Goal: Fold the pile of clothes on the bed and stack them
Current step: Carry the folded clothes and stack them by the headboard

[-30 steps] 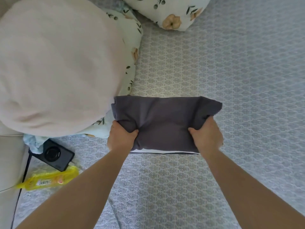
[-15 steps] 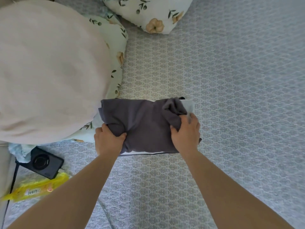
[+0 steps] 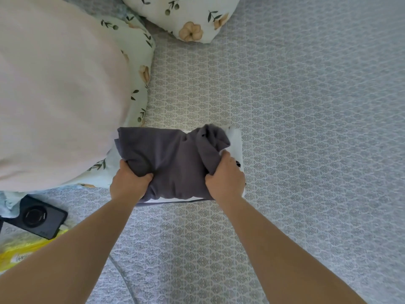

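I see my left hand [image 3: 128, 183] and right hand [image 3: 225, 178] clamped on the dark grey folded cloth garment [image 3: 173, 163] between them. It lies on what looks like a white folded piece [image 3: 235, 141] on the patterned grey bed [image 3: 306, 128].

A dark grey garment [image 3: 173, 163], folded into a rough rectangle, lies on top of a folded white garment [image 3: 235, 141]. Its right end is bunched and turned back over itself, baring the white garment's right edge. Both lie just right of the pink cushion [image 3: 57, 95].
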